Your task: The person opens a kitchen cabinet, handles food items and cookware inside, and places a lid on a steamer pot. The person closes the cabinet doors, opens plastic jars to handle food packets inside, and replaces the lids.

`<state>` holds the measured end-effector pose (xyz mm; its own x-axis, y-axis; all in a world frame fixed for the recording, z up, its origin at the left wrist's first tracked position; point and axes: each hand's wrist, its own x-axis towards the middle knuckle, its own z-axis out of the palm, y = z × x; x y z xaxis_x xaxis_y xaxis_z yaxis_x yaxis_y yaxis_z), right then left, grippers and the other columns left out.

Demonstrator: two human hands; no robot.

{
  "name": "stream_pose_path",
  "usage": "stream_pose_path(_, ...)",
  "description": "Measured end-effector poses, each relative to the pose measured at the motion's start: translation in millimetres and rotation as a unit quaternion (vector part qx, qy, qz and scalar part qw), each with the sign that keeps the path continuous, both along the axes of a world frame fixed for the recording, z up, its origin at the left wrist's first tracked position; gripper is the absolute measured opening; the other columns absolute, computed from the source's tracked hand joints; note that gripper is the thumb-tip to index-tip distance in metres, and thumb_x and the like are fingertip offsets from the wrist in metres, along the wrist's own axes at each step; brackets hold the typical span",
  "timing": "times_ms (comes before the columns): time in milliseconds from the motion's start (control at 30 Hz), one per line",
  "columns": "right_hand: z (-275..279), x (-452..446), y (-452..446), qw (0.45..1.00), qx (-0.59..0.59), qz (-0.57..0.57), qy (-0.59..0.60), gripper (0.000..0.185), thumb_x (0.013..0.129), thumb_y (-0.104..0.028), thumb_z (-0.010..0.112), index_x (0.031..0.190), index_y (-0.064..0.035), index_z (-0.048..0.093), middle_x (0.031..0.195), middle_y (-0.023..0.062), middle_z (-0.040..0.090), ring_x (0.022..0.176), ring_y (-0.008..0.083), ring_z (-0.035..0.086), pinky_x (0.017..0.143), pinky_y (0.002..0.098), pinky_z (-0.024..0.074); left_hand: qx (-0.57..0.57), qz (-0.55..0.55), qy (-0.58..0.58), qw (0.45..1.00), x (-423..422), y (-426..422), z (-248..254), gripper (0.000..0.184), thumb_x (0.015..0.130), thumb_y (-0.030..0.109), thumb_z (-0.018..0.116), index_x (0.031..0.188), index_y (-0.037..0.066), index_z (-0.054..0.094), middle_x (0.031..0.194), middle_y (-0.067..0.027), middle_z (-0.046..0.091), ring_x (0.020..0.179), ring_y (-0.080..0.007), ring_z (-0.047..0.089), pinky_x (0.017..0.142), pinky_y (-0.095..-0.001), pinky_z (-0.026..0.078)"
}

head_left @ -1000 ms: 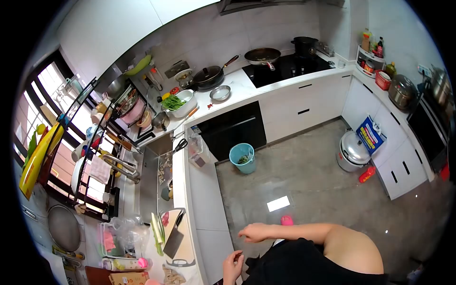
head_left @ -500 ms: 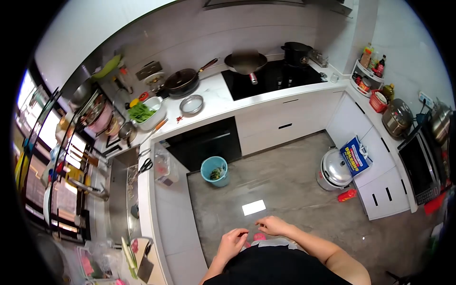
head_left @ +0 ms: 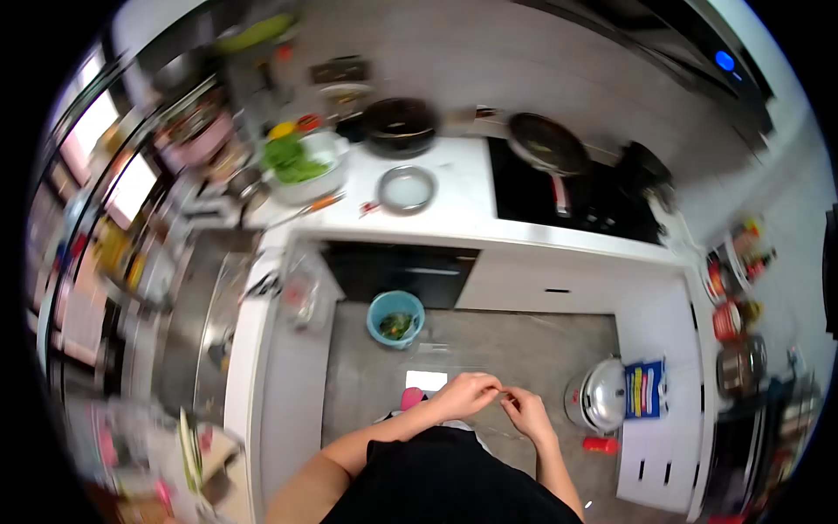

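Note:
My left hand (head_left: 470,396) and my right hand (head_left: 526,412) are held in front of my body, above the floor. Their curled fingertips meet or nearly meet, and whatever may be pinched there is too small to make out. Beyond them on the floor stands a light blue bucket (head_left: 394,320) with green scraps inside. A round metal dish (head_left: 407,189) sits on the counter further ahead, and left of it is a white basin (head_left: 328,177) holding leafy greens (head_left: 292,159).
A frying pan (head_left: 548,144) rests on the black cooktop (head_left: 515,196); a lidded dark pan (head_left: 400,127) is left of it. An orange-handled knife (head_left: 323,203) lies near the sink (head_left: 188,323). On the floor at right stands a silver lidded pot (head_left: 604,395) beside a blue bag (head_left: 643,389).
My hands have drawn together until the fingertips meet or nearly meet. The head view has turned and come closer to the counter, with some blur.

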<state>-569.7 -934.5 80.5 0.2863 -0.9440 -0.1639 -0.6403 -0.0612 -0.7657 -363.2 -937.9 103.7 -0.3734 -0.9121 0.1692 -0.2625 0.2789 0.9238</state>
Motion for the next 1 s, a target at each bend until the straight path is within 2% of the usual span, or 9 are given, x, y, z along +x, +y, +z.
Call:
stream_pose_path(67,3,-9,-24,0.999,-0.035,-0.005,0.034,0.024,0.08,-0.016,0.061,0.101,-0.0042,0.064,0.086,0.0159,0.065,0.076,0.0327,0.064,0.069,0.0395,0.0503,-0.023,-0.001,-0.001,1.0,-2,-37,8,0.015,0.083,0.009,0.059,0.094,0.001,0.064,0.087,-0.0151,0.065,0.078,-0.0277,0.064,0.069,-0.033,0.051)
stream_pose_path(100,6,-14,-33,0.996,-0.037,-0.07,0.034,0.024,0.08,-0.016,0.061,0.101,-0.0042,0.064,0.086,0.0159,0.065,0.076,0.0327,0.064,0.069,0.0395,0.0503,-0.019,-0.002,0.001,1.0,-2,-54,8,0.013,0.082,0.007,0.059,0.093,0.0,0.064,0.086,-0.0138,0.066,0.075,-0.0253,0.065,0.068,-0.0321,0.051)
stream_pose_path(167,6,-13,-47,0.997,-0.05,-0.026,0.047,0.025,0.081,-0.017,0.059,0.103,-0.0052,0.063,0.087,0.0153,0.066,0.077,0.0337,0.063,0.072,0.0412,0.0502,0.004,-0.047,-0.026,0.999,1,-74,16,0.012,0.083,0.006,0.059,0.092,0.0,0.064,0.085,-0.0127,0.066,0.074,-0.0227,0.065,0.068,-0.031,0.051)
stream_pose_path(233,-11,-14,-60,0.997,-0.035,-0.048,0.038,0.027,0.08,-0.017,0.058,0.104,-0.0056,0.062,0.088,0.0155,0.066,0.079,0.0344,0.063,0.073,0.0421,0.0501,0.021,-0.013,-0.032,0.999,9,-89,8,0.013,0.084,0.008,0.059,0.093,0.001,0.064,0.085,-0.0137,0.066,0.072,-0.0226,0.064,0.067,-0.0305,0.05)
stream_pose_path(367,-30,-25,-99,0.999,0.012,-0.028,0.037,0.029,0.079,-0.015,0.058,0.106,-0.0058,0.061,0.09,0.0159,0.066,0.085,0.0358,0.062,0.074,0.0442,0.0499,0.122,-0.037,-0.068,0.99,-3,-115,-25,0.014,0.085,0.01,0.06,0.091,-0.001,0.065,0.077,-0.0099,0.066,0.068,-0.0148,0.063,0.065,-0.0273,0.049)
stream_pose_path(433,-28,-42,-123,0.999,0.006,-0.042,0.029,0.029,0.079,-0.016,0.057,0.106,-0.0072,0.061,0.089,0.0152,0.066,0.082,0.0349,0.063,0.073,0.0438,0.0501,0.16,-0.068,-0.073,0.982,-25,-128,-23,0.014,0.086,0.007,0.058,0.094,-0.002,0.064,0.078,-0.0071,0.067,0.075,-0.0122,0.063,0.069,-0.0255,0.049)
stream_pose_path(700,-43,-186,-221,0.997,-0.008,-0.068,0.019,0.027,0.079,-0.017,0.056,0.105,-0.0106,0.062,0.085,0.0157,0.065,0.078,0.0358,0.063,0.07,0.0449,0.0503,0.148,-0.148,-0.139,0.968,-177,-232,-15,0.016,0.087,0.011,0.058,0.096,-0.001,0.064,0.082,-0.0078,0.067,0.076,-0.0129,0.063,0.068,-0.0257,0.049)
stream_pose_path(767,-49,-232,-235,0.995,-0.005,-0.094,0.019,0.027,0.079,-0.017,0.056,0.104,-0.0105,0.062,0.085,0.0164,0.065,0.078,0.0361,0.062,0.07,0.0453,0.0501,0.105,-0.149,-0.107,0.977,-226,-262,-14,0.015,0.085,0.011,0.06,0.095,0.001,0.065,0.077,-0.0132,0.065,0.067,-0.0181,0.064,0.061,-0.0286,0.048)
stream_pose_path(1000,-69,-364,-276,0.983,0.009,-0.179,0.048,0.019,0.079,-0.017,0.056,0.095,-0.008,0.062,0.082,0.0172,0.064,0.076,0.0366,0.061,0.068,0.0467,0.0486,0.092,-0.2,-0.086,0.972,-376,-350,-9,0.017,0.087,0.012,0.059,0.098,0.0,0.064,0.082,-0.0112,0.067,0.073,-0.0177,0.065,0.064,-0.0287,0.049)
